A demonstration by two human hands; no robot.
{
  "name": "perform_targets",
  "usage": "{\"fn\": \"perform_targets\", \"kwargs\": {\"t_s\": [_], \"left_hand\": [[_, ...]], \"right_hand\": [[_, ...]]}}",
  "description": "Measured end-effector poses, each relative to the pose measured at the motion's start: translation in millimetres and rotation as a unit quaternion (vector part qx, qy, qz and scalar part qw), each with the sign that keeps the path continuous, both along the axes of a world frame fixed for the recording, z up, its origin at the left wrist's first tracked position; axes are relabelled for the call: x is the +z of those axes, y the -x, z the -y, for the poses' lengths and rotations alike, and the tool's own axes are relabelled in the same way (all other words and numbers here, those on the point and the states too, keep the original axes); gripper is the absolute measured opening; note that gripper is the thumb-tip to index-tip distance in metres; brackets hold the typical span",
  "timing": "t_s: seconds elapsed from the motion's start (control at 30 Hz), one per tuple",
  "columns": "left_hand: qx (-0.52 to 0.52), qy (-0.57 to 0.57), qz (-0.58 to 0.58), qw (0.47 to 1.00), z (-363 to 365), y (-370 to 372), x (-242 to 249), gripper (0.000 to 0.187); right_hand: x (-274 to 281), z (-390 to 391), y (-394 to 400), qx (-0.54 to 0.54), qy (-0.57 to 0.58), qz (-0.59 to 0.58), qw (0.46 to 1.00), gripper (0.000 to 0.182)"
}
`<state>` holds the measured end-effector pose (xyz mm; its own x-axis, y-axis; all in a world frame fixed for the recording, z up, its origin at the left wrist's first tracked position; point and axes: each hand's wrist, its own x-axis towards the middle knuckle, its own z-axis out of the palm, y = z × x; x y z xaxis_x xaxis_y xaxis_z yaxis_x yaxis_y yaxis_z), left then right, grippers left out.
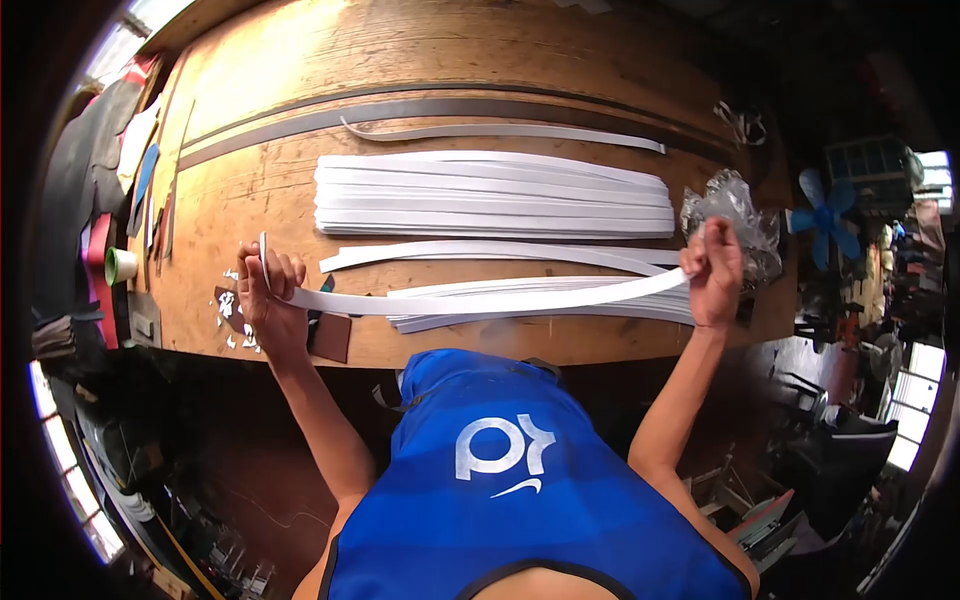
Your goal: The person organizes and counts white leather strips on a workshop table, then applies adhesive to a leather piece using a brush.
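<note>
A long white strip (pixel 500 304) sags between my hands across the front of the workbench. My left hand (pixel 275 290) is closed around its left end, and a thin pale edge stands up between the fingers. My right hand (pixel 716 265) pinches the strip's other end, close to a crumpled clear plastic bag (pixel 735 205). The held strip overlaps a pile of similar strips (pixel 600 317). Behind it lie a couple of loose strips (pixel 430 250) and a thick stack of white strips (pixel 490 195). White scraps (pixel 224 306) are scattered beside my left hand.
One curved white strip (pixel 500 130) lies behind the stack, near a long dark band (pixel 400 110) across the wooden bench (pixel 440 55). A brown square piece (pixel 330 337) sits at the front edge. A green-white cup (pixel 121 265) is at left, a blue fan (pixel 826 217) at right.
</note>
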<state>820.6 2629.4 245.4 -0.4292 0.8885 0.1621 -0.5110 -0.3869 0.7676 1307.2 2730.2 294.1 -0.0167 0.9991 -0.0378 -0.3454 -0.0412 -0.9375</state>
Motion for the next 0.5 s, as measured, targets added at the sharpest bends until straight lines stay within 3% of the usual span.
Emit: {"fn": "perform_targets", "kwargs": {"t_s": [0.1, 0.17, 0.3, 0.37, 0.5], "left_hand": [[-0.059, 0.073, -0.062, 0.994, -11.3, -38.4, 14.3, 0.016], [-0.124, 0.128, -0.136, 0.974, -16.4, -65.0, 33.1, 0.015], [-0.279, 0.124, -0.218, 0.927, -26.5, -99.6, 45.2, 0.014], [-0.330, 0.132, -0.275, 0.893, -27.1, -104.4, 43.9, 0.010], [-0.327, 0.143, -0.337, 0.871, -26.9, -119.9, 44.3, 0.014]], "right_hand": [[13.0, 3.7, 54.0, 0.126, -0.001, 0.183, 0.975, 0.016], [24.8, 9.4, 84.3, 0.228, 0.015, 0.232, 0.945, 0.018], [24.0, 10.1, 114.6, 0.326, -0.002, 0.255, 0.910, 0.021], [17.9, 11.3, 121.5, 0.360, -0.075, 0.295, 0.882, 0.022], [20.9, 17.8, 132.9, 0.390, -0.016, 0.282, 0.877, 0.024]]}}
